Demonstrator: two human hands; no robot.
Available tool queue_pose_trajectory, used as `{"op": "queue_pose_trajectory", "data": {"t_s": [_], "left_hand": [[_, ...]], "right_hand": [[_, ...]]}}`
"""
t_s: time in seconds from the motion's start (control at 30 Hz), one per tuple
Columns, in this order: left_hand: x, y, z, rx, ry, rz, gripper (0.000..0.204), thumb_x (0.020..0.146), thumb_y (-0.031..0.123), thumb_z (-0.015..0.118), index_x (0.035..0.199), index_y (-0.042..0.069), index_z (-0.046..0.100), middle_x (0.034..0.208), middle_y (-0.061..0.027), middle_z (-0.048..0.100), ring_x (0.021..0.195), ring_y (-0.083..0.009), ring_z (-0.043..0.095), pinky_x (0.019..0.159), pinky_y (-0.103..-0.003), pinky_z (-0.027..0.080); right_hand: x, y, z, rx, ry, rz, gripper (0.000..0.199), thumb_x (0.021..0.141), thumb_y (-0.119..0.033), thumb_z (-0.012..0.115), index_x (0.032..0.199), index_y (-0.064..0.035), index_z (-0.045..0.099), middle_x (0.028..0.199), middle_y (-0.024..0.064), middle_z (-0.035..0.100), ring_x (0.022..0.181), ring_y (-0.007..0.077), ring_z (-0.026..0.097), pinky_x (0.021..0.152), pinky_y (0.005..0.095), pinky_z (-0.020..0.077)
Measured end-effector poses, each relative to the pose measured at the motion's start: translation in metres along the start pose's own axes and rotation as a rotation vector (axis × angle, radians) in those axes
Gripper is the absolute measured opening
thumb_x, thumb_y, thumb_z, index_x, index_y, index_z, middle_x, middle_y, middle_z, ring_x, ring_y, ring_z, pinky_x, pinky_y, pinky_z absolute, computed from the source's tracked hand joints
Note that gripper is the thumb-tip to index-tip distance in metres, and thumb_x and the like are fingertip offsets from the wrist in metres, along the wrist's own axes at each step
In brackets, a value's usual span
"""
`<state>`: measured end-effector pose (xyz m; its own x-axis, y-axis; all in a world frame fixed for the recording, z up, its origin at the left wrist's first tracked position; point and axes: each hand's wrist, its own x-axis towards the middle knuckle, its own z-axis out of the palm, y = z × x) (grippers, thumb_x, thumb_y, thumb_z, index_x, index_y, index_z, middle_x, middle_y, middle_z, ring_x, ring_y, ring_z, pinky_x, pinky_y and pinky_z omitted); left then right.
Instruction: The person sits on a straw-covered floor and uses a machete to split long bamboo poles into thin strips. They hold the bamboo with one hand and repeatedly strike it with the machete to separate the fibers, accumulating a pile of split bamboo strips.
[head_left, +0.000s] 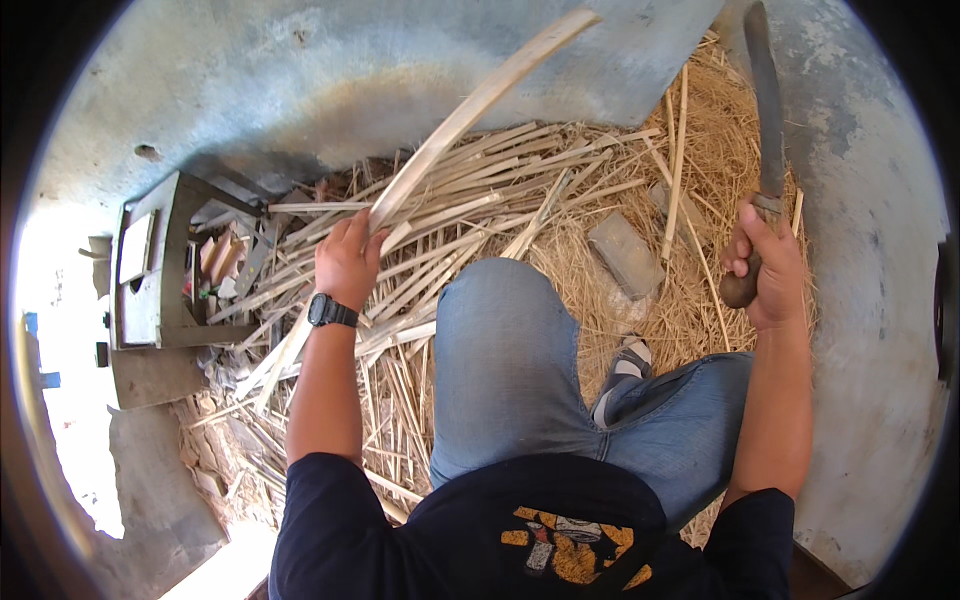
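Matt metal blade [768, 110], wooden strip [458, 120]

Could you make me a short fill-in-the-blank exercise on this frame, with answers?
1. The left hand holds a pale strip whose far end points toward the picture's ____ edge.
2. The large knife in the right hand is to the picture's ____ of that strip.
3. On the left wrist is a dark ____.
4. The jeans are ____.

Missing words: top; right; watch; blue.
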<state>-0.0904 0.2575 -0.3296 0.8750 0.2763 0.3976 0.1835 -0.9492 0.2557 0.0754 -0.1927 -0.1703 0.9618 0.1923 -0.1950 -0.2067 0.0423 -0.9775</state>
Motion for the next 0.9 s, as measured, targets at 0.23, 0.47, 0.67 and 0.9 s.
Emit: {"op": "queue_pose_trajectory", "data": {"t_s": [0.23, 0.47, 0.67, 0.9], "left_hand": [[0.055, 0.100, -0.039, -0.031, -0.008, 0.160, 0.038, 0.090, 0.025, 0.070, 0.126, 0.012, 0.065, 0.095, -0.0071, 0.066, 0.087, -0.0301, 0.065, 0.078, -0.044, 0.047], [0.089, 0.178, -0.057, 0.083, 0.061, 0.334, 0.037, 0.089, 0.024, 0.070, 0.125, 0.021, 0.066, 0.093, -0.0017, 0.065, 0.089, -0.0243, 0.065, 0.079, -0.042, 0.042], [0.107, 0.250, -0.075, 0.149, -0.020, 0.458, 0.036, 0.088, 0.026, 0.071, 0.123, 0.021, 0.067, 0.089, 0.0012, 0.065, 0.087, -0.0212, 0.064, 0.077, -0.041, 0.040], [0.115, 0.313, -0.083, 0.158, -0.043, 0.582, 0.061, 0.084, 0.033, 0.077, 0.139, 0.019, 0.056, 0.120, -0.0115, 0.063, 0.113, -0.0289, 0.059, 0.095, -0.046, 0.042]], "right_hand": [[-0.008, -0.006, 0.024, 0.238, -0.185, -0.158, 0.028, 0.092, -0.024, 0.074, 0.111, -0.0097, 0.059, 0.097, 0.0097, 0.068, 0.055, 0.0063, 0.052, 0.049, 0.0209, 0.0429], [-0.010, 0.002, -0.011, 0.266, -0.191, -0.193, 0.030, 0.090, -0.022, 0.076, 0.113, -0.0081, 0.062, 0.136, 0.0171, 0.059, 0.060, 0.0080, 0.053, 0.058, 0.0236, 0.0473], [-0.007, 0.010, -0.047, 0.334, -0.149, -0.143, 0.031, 0.090, -0.022, 0.076, 0.114, -0.0089, 0.062, 0.105, 0.0056, 0.064, 0.060, 0.0086, 0.053, 0.056, 0.0243, 0.0460], [0.001, 0.020, -0.087, 0.520, -0.051, -0.030, 0.033, 0.090, -0.025, 0.077, 0.114, -0.0096, 0.059, 0.085, 0.0011, 0.057, 0.060, 0.0096, 0.055, 0.052, 0.0244, 0.0443]]}}
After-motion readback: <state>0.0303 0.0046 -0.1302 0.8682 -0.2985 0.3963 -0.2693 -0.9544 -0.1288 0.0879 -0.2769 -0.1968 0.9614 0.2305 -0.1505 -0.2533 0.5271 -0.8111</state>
